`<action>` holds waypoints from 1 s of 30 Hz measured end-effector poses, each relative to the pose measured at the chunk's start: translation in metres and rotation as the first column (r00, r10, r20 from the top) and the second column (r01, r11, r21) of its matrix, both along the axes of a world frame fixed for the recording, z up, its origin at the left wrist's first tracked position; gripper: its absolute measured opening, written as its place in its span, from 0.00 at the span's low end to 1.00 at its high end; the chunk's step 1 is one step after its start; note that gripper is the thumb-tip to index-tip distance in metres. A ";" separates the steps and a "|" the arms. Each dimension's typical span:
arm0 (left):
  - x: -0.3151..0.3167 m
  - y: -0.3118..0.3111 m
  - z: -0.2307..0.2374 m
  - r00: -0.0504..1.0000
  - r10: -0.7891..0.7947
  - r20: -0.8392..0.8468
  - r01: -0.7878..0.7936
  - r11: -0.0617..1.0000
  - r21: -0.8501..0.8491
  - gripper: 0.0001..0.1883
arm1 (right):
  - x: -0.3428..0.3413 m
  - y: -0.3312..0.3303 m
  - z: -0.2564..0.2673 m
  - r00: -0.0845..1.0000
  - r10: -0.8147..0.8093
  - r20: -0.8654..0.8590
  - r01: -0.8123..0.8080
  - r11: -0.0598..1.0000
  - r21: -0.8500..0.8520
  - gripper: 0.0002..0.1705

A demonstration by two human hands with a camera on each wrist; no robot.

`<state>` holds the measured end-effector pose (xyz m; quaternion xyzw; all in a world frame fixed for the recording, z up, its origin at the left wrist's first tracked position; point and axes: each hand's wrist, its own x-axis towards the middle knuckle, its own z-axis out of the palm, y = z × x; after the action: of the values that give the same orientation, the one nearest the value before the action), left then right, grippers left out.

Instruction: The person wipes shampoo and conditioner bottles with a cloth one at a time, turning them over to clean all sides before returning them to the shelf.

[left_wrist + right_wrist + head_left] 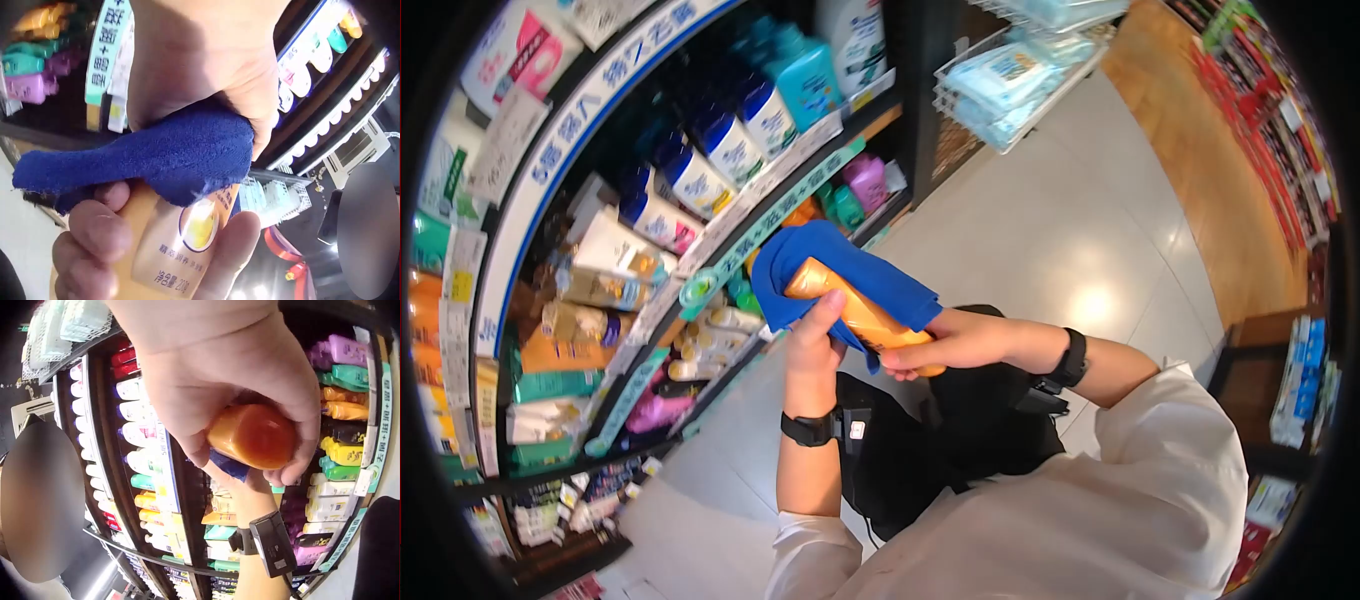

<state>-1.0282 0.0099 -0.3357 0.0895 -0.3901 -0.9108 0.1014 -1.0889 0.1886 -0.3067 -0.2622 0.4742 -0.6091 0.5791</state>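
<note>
An orange bottle (847, 304) with a pale label (181, 244) lies tilted between both hands, in front of the lap. My left hand (812, 338) holds a folded blue cloth (837, 262) against the bottle's upper end, thumb on the bottle in the head view. In the left wrist view the cloth (150, 153) covers the top of the bottle, under the left palm. My right hand (970, 340) grips the other end, its fingers (100, 231) wrapped around the sides. The right wrist view shows that rounded shiny orange end (253, 434) inside the right hand (231, 375).
A shelf rack (615, 70) of blue-capped and coloured bottles stands close on the left. A wire basket (1025, 80) with packets hangs ahead. Grey tiled floor (1040, 220) spreads to the right, with another stocked shelf (1270, 110) beyond.
</note>
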 end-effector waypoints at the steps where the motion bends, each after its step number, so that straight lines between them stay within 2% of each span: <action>1: -0.007 0.008 0.008 0.999 -0.038 -0.027 0.038 0.999 -0.004 0.26 | 0.001 0.010 0.011 0.999 -0.038 -0.027 0.038 0.999 -0.004 0.18; 3: -0.020 0.029 0.024 0.985 -0.160 -0.071 0.151 0.981 -0.120 0.30 | 0.007 0.031 0.030 0.988 -0.135 -0.072 0.136 0.991 0.014 0.14; 5: -0.031 0.052 0.043 0.967 -0.239 -0.085 0.224 0.962 -0.153 0.31 | 0.012 0.052 0.044 0.968 -0.233 -0.094 0.238 0.970 0.047 0.15; 7: -0.036 0.070 0.064 0.931 -0.346 -0.118 0.351 0.936 0.024 0.25 | 0.013 0.068 0.058 0.966 -0.249 -0.071 0.257 0.957 0.136 0.17; 9: -0.034 0.086 0.086 0.938 -0.336 -0.088 0.339 0.941 0.019 0.28 | 0.029 0.078 0.096 0.933 -0.330 -0.145 0.357 0.899 0.255 0.19; 12: -0.012 0.102 0.121 0.946 -0.321 0.038 0.321 0.947 -0.015 0.33 | 0.053 0.092 0.106 0.905 -0.360 -0.228 0.404 0.895 0.187 0.21; 13: -0.012 0.104 0.114 0.946 -0.324 -0.025 0.322 0.945 -0.057 0.34 | 0.059 0.098 0.102 0.888 -0.361 -0.283 0.420 0.888 0.187 0.21; 15: -0.003 0.120 0.120 0.925 -0.373 -0.072 0.369 0.927 -0.064 0.33 | 0.073 0.114 0.112 0.873 -0.418 -0.251 0.464 0.871 0.161 0.21; 17: -0.003 0.127 0.091 0.898 -0.438 -0.040 0.439 0.898 0.030 0.31 | 0.080 0.129 0.093 0.880 -0.419 -0.224 0.456 0.878 0.145 0.23; 22: 0.003 0.149 0.042 0.892 -0.452 0.022 0.445 0.884 0.144 0.22 | 0.094 0.140 0.042 0.823 -0.549 -0.149 0.567 0.811 0.145 0.24; 23: 0.003 0.148 0.037 0.895 -0.445 0.015 0.439 0.887 0.142 0.22 | 0.095 0.138 0.040 0.794 -0.597 -0.118 0.608 0.778 0.158 0.25; 25: 0.003 0.145 0.032 0.920 -0.391 0.022 0.387 0.917 0.100 0.21 | 0.091 0.130 0.037 0.828 -0.555 -0.087 0.559 0.802 0.209 0.26; 27: 0.000 0.133 0.024 0.935 -0.353 0.015 0.350 0.932 0.097 0.21 | 0.087 0.119 0.024 0.838 -0.544 -0.038 0.544 0.830 0.122 0.27; 30: -0.004 0.114 0.014 0.957 -0.287 0.038 0.282 0.953 0.110 0.22 | 0.073 0.098 0.005 0.856 -0.517 -0.028 0.516 0.847 0.127 0.27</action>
<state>-1.0319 0.1239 -0.3212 0.0618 -0.3538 -0.9321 -0.0460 -1.0158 0.2864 -0.3015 -0.0848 0.5639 -0.7109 0.4117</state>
